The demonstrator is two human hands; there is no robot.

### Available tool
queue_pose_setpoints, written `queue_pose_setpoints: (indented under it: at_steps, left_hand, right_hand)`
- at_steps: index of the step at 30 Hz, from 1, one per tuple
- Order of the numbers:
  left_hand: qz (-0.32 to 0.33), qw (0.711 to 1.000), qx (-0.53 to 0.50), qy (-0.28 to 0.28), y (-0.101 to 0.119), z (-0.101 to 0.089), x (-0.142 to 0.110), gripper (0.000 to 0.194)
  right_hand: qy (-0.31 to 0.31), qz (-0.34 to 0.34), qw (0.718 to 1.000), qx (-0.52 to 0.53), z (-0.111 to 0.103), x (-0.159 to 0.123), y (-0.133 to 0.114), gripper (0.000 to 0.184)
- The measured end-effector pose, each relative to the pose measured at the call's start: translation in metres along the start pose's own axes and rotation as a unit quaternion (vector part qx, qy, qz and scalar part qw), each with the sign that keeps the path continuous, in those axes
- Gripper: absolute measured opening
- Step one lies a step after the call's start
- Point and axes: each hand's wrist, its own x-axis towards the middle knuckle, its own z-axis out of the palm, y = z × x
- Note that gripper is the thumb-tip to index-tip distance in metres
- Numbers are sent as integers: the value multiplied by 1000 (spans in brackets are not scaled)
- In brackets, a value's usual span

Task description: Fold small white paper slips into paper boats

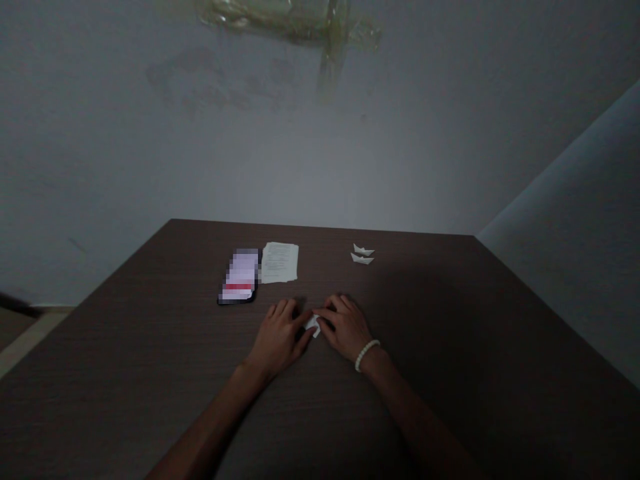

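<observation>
A small folded piece of white paper (313, 324) lies between my hands, low over the table. My left hand (281, 335) pinches its left side between thumb and forefinger, the other fingers curled on the tabletop. On the right side of the paper, my right hand (346, 327) closes thumb and forefinger; a pale beaded bracelet (367, 355) circles that wrist. My fingertips cover part of the folds. Two small white paper boats (363, 259) rest further back, one behind the other, to the right of my hands.
On the dark wooden table (165, 347), a stack of printed paper sheets (280, 262) lies behind my left hand. Touching or close to its left side is a phone (241, 277) with a lit, blurred screen. A grey wall (320, 160) borders the table's far edge.
</observation>
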Motion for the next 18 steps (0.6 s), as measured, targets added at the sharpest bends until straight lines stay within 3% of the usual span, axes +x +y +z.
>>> queue_pose_setpoints:
  at_steps: [18]
  left_hand:
    - [10, 1000, -26, -4, -2, -14, -11, 24]
  right_hand:
    - [-8, 22, 999, -25, -1, -2, -3, 20]
